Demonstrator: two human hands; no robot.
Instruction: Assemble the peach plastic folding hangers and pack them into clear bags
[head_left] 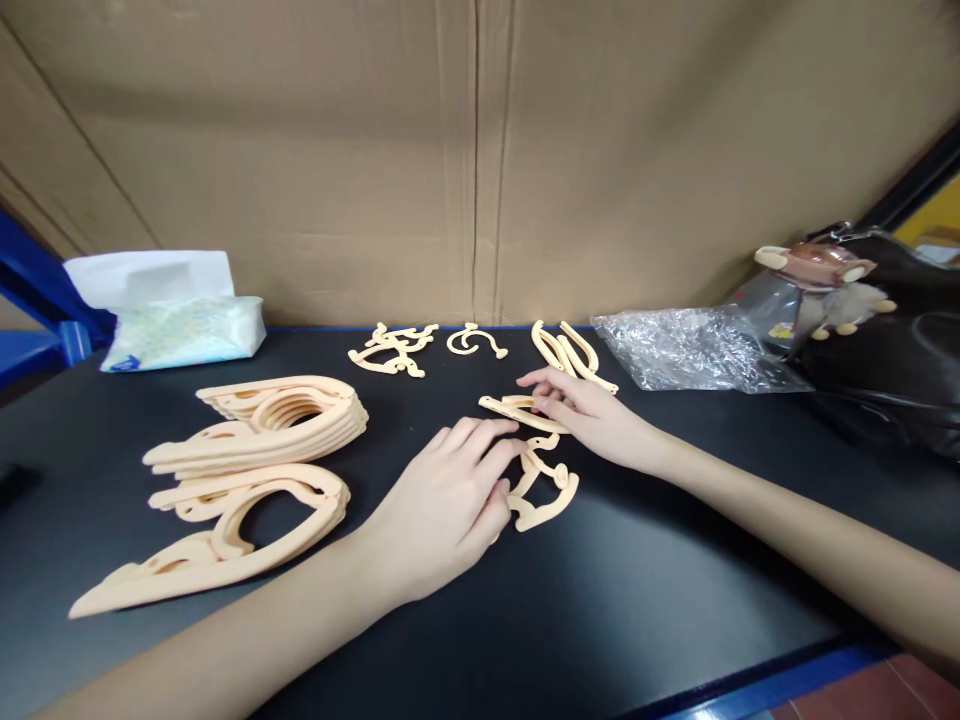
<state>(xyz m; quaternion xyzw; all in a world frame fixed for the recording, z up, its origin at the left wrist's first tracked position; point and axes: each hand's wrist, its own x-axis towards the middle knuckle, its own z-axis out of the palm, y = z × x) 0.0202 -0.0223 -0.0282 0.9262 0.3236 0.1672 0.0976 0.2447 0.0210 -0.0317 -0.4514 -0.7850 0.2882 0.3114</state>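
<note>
My left hand [457,500] reaches over the table's middle, fingers stretched forward and slightly bent. Its fingertips and thumb are at the edge of a small heap of beige plastic hanger hook pieces [547,515]; the fingers partly hide this heap. My right hand [592,420] is just beyond the heap, its thumb and fingers closing around a beige hanger arm [499,408]. The far end of that arm is partly under the hand. Two stacks of folded beige hangers, a rear stack [341,425] and a front stack [315,510], lie left of my left hand.
More hook pieces [390,350] and a single hook [469,345] lie along the back edge. Loose hanger arms [574,355] are behind my right hand. A tissue pack [184,330] stands back left; clear plastic bags [697,350] and a black bag [892,340] are at right.
</note>
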